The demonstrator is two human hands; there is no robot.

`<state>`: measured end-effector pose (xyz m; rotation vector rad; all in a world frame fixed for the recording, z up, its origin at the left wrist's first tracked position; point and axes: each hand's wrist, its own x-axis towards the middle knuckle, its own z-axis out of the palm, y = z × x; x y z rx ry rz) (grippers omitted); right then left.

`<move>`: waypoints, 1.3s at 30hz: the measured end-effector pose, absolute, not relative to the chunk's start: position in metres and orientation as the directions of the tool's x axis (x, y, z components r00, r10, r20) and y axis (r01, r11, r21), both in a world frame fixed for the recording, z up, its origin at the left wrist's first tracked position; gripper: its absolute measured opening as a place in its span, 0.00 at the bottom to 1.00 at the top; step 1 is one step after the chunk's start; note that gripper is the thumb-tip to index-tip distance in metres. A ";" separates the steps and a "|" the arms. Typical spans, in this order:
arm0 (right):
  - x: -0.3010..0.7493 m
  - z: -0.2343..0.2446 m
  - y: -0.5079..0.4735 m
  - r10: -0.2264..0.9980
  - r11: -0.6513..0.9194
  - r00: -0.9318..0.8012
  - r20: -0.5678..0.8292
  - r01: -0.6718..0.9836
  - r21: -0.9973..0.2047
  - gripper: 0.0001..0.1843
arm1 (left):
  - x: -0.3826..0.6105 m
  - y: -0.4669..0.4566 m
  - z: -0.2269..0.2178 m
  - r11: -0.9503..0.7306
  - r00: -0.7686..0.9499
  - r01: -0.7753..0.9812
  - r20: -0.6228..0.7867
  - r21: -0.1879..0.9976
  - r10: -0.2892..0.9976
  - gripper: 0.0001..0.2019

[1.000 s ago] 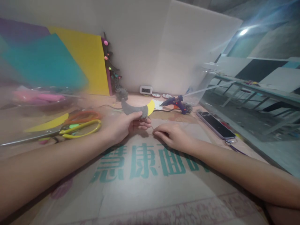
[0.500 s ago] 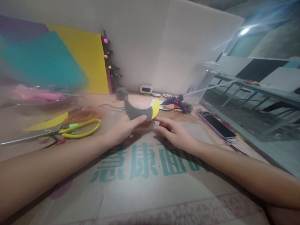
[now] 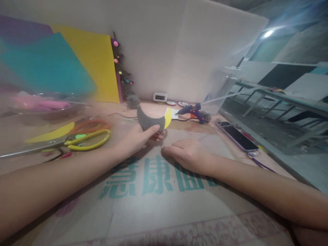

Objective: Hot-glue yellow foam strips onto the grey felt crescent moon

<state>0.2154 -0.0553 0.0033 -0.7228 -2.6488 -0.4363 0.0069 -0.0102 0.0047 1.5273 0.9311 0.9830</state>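
Right hand (image 3: 191, 155) drawn back from crescent (image 3: 151, 122); green 康 (image 3: 156, 175) legible.

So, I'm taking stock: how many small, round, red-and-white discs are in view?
2: one disc right of the white rectangular clock, the other farther right, behind the dark-blue glue gun; more may be hidden.

Left hand (image 3: 142, 136): fingers partly hidden behind grey-and-yellow crescent (image 3: 151, 122). Right hand (image 3: 191, 155): inner fingertips out of sight, grip not readable; thin strand (image 3: 163, 142) near them too fine to identify. Both forearms cut off at picture edges. Scissors (image 3: 68, 141): blade tip lost past left edge. Pink pieces (image 3: 53, 104) at left blurred. Purple sheet (image 3: 24, 32) cropped at left. Green lettering (image 3: 156, 176) partly covered by right forearm. Clock (image 3: 160, 97) digits illegible.
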 end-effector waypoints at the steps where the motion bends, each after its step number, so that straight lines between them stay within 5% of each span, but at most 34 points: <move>1: 0.216 0.003 -0.055 0.410 0.827 -0.807 0.425 0.525 0.199 0.12 | 0.007 -0.010 0.005 -0.163 0.355 0.091 0.121 0.982 0.927 0.15; 8: 0.221 0.013 -0.055 0.321 0.864 -0.748 0.580 0.482 0.143 0.12 | 0.005 -0.014 0.011 -0.344 0.334 0.380 0.219 0.859 0.917 0.10; 15: 0.223 0.045 -0.056 0.692 0.680 -0.493 0.528 0.691 -0.245 0.13 | 0.004 -0.014 0.009 -0.284 0.383 0.393 0.125 0.874 0.915 0.09; 20: 0.226 0.040 -0.045 0.780 0.518 -0.248 0.575 0.772 -0.370 0.11 | 0.003 -0.011 0.007 -0.265 0.404 0.287 0.134 0.921 0.905 0.09; 39: 0.241 0.021 -0.029 0.763 0.517 -0.246 0.598 0.787 -0.336 0.08 | 0.005 -0.006 0.003 -0.219 0.415 0.070 0.172 0.973 0.893 0.16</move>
